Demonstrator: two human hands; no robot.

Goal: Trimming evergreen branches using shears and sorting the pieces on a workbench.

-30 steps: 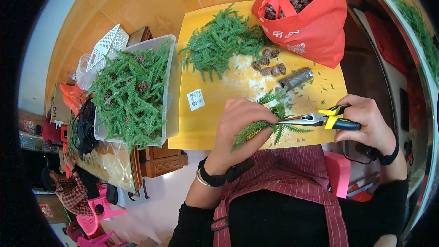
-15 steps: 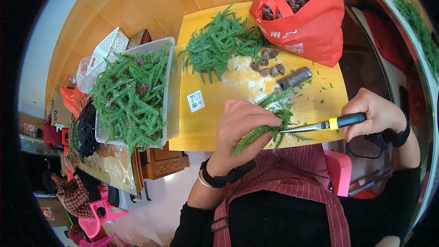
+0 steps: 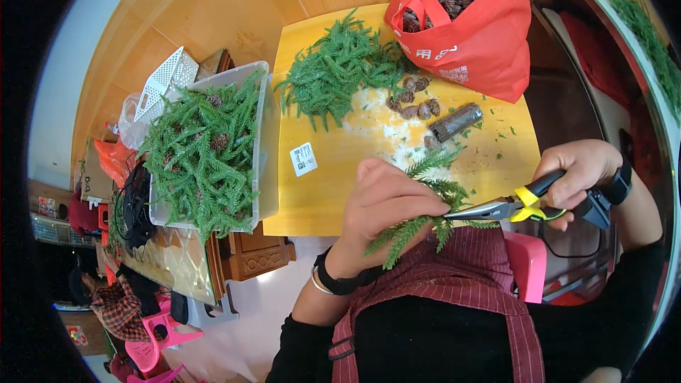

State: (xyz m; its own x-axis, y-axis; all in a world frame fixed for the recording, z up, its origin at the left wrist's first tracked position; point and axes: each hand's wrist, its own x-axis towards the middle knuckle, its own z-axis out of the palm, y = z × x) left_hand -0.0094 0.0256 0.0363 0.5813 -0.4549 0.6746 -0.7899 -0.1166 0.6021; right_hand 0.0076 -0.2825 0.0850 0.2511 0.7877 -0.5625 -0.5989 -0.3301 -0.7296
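Observation:
Pinched in my left hand [image 3: 390,206] is a green artificial pine sprig [image 3: 406,240], its fronds fanning out beyond my fingers over the table's near edge. My right hand [image 3: 583,169] is wrapped round a pair of long-nose pliers [image 3: 526,206] with yellow and black handles. The plier tips meet the middle of the sprig, right beside my left fingertips; whether they grip a wire there I cannot make out. Past my hands on the yellow table [image 3: 319,202] lie a dark bundle of thin sticks or wires [image 3: 456,123] and several loose pine cones [image 3: 418,99].
A pile of green sprigs [image 3: 340,64] covers the table's far left. Behind the cones stands a red bag [image 3: 472,53] full of pine cones. A clear plastic bin [image 3: 267,149] heaped with sprigs is at left. White powder [image 3: 397,131] and a label [image 3: 303,159] lie on the table. Another person [image 3: 120,305] sits far left.
My right hand has turned the pliers, so both handles now show spread apart. The sprig and my left hand have shifted slightly to the right.

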